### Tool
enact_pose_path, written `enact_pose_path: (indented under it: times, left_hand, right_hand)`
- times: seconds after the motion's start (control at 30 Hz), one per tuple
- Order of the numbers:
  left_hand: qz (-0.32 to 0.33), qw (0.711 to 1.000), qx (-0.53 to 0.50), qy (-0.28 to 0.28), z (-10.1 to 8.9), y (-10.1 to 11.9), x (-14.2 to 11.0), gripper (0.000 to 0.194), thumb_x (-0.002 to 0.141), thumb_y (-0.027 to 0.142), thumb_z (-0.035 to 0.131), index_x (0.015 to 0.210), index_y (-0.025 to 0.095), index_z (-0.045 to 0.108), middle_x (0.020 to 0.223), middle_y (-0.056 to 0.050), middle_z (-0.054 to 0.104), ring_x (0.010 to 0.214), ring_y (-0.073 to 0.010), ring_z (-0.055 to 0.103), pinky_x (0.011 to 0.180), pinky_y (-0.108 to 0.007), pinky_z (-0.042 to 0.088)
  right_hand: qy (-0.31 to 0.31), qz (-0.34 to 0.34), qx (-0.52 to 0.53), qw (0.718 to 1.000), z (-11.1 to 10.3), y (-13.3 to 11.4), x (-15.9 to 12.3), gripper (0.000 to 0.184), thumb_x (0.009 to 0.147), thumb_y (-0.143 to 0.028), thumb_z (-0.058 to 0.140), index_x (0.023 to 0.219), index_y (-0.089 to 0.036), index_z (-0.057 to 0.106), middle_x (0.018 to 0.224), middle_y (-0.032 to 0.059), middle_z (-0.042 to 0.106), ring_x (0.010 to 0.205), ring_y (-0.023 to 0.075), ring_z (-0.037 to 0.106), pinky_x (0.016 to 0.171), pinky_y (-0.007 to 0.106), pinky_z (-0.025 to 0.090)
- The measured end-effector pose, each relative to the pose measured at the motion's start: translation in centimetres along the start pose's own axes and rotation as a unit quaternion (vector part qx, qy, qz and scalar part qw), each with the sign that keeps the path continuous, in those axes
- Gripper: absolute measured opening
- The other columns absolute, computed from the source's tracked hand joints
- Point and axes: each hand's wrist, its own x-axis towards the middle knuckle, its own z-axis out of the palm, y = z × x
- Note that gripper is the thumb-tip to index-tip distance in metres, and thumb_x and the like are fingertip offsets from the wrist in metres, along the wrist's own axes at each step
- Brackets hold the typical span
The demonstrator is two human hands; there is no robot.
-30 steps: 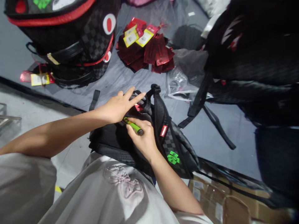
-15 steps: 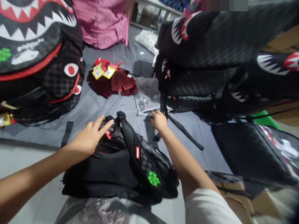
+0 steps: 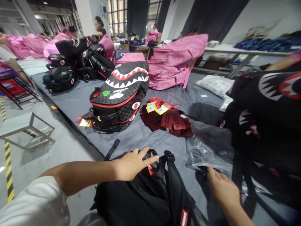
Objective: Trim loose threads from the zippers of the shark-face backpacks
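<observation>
A black backpack [image 3: 141,201] lies in front of me at the bottom of the view, its straps and top handle facing away. My left hand [image 3: 131,163] rests flat on the top of it, fingers stretched out toward the handle, with nothing in it. My right hand [image 3: 221,188] reaches to the right onto a clear plastic bag [image 3: 202,153] on the grey mat; its fingers curl at the bag's edge. The green pen seen earlier is out of sight.
A shark-mouth backpack [image 3: 119,97] stands ahead on the grey mat [image 3: 77,103], with a pile of dark red hang tags [image 3: 166,117] beside it. More black shark backpacks [image 3: 265,119] crowd the right. Pink backpacks [image 3: 176,61] and other people sit farther back. A metal frame [image 3: 28,131] stands left.
The view has tipped up from the lap to the room. My right hand left the backpack, reached right and now touches the plastic bag. My left hand stayed on the backpack's top.
</observation>
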Motion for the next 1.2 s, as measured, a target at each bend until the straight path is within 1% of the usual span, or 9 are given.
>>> enact_pose_path:
  times: [0.2, 0.37, 0.6, 0.7, 0.8, 0.9, 1.0, 1.1, 1.2]
  left_hand:
    - [0.0, 1.0, 0.005, 0.023, 0.3, -0.1, -0.1, 0.111, 0.072, 0.003, 0.063, 0.16, 0.03, 0.001, 0.164, -0.022, 0.015, 0.12, -0.0396, 0.055, 0.081, -0.044, 0.059]
    - [-0.002, 1.0, -0.005, 0.022, 0.2, -0.1, -0.3, 0.108, 0.073, 0.006, 0.063, 0.16, 0.031, 0.005, 0.165, -0.02, 0.015, 0.122, -0.0409, 0.054, 0.083, -0.045, 0.058]
    - [-0.002, 0.999, -0.022, 0.023, 0.1, -0.3, -0.6, 0.11, 0.071, 0.0, 0.063, 0.161, 0.032, 0.007, 0.166, -0.019, 0.014, 0.128, -0.0405, 0.052, 0.088, -0.047, 0.058]
    - [0.016, 0.997, -0.08, 0.015, -0.3, -0.3, -1.4, 0.108, 0.073, 0.008, 0.072, 0.16, 0.033, 0.013, 0.168, -0.017, 0.01, 0.143, -0.0426, 0.037, 0.102, -0.055, 0.05]
    - [0.019, 0.975, -0.171, 0.141, -1.3, 0.2, -2.0, 0.077, 0.08, 0.029, 0.075, 0.15, 0.027, 0.043, 0.165, -0.016, 0.023, 0.151, -0.0397, 0.025, 0.116, -0.063, 0.031]
    - [0.005, 0.886, -0.365, 0.287, -2.8, 1.5, -1.5, 0.036, 0.09, 0.039, 0.062, 0.121, 0.02, 0.066, 0.132, -0.014, 0.064, 0.119, -0.0276, 0.063, 0.1, -0.048, 0.051]
    - [0.018, 0.794, -0.59, 0.148, -3.6, 3.7, -0.7, 0.044, 0.088, 0.052, 0.061, 0.112, 0.016, 0.064, 0.098, -0.01, 0.074, 0.07, -0.0164, 0.07, 0.053, -0.025, 0.052]
    - [0.048, 0.751, -0.658, 0.007, -3.5, 5.3, -0.7, 0.044, 0.08, 0.052, 0.07, 0.101, 0.014, 0.063, 0.08, -0.005, 0.072, 0.055, -0.012, 0.063, 0.041, -0.019, 0.041]
    - [0.055, 0.805, -0.574, 0.136, -2.6, 5.5, -1.9, 0.024, 0.083, 0.038, 0.07, 0.082, 0.015, 0.064, 0.066, 0.0, 0.068, 0.053, -0.0085, 0.059, 0.049, -0.019, 0.044]
  right_hand:
    - [-0.016, -0.07, 0.02, 0.997, 0.4, 1.4, 0.4, 0.041, 0.081, -0.003, 0.046, 0.1, -0.022, 0.077, 0.1, 0.0168, 0.076, 0.092, 0.0334, 0.072, 0.075, 0.041, 0.057]
    - [-0.026, -0.05, 0.023, 0.998, 0.7, 2.5, 0.3, 0.038, 0.081, -0.011, 0.05, 0.105, -0.018, 0.078, 0.109, 0.0137, 0.076, 0.093, 0.0327, 0.074, 0.075, 0.04, 0.059]
    - [-0.064, -0.005, -0.044, 0.997, -2.8, -0.5, -1.7, 0.031, 0.086, -0.005, 0.048, 0.096, -0.019, 0.074, 0.077, 0.0109, 0.072, 0.068, 0.0265, 0.072, 0.054, 0.03, 0.045]
    - [-0.034, 0.085, -0.05, 0.995, -5.2, -1.1, -3.3, 0.025, 0.088, -0.01, 0.049, 0.092, -0.015, 0.074, 0.074, 0.012, 0.07, 0.061, 0.0255, 0.068, 0.051, 0.031, 0.039]
    - [0.045, 0.114, -0.032, 0.992, -9.0, -2.1, -6.0, 0.032, 0.084, -0.009, 0.052, 0.106, -0.012, 0.074, 0.079, 0.0128, 0.072, 0.066, 0.0243, 0.067, 0.056, 0.031, 0.043]
    - [0.168, 0.047, 0.02, 0.984, -14.1, -4.9, -8.3, 0.042, 0.084, -0.007, 0.049, 0.118, -0.016, 0.072, 0.093, 0.0118, 0.075, 0.081, 0.0217, 0.07, 0.073, 0.031, 0.051]
    - [0.28, -0.071, 0.072, 0.955, -19.0, -8.9, -9.1, 0.041, 0.09, -0.009, 0.049, 0.126, -0.021, 0.067, 0.097, 0.0088, 0.076, 0.085, 0.0185, 0.069, 0.075, 0.03, 0.05]
    - [0.313, -0.187, 0.095, 0.926, -21.8, -11.9, -9.3, 0.041, 0.094, -0.011, 0.051, 0.133, -0.02, 0.06, 0.104, 0.0097, 0.077, 0.086, 0.0187, 0.07, 0.072, 0.031, 0.049]
    - [0.3, -0.158, 0.148, 0.929, -22.4, -13.1, -9.2, 0.043, 0.095, -0.007, 0.047, 0.136, -0.018, 0.056, 0.108, 0.0116, 0.076, 0.088, 0.0191, 0.071, 0.07, 0.031, 0.052]
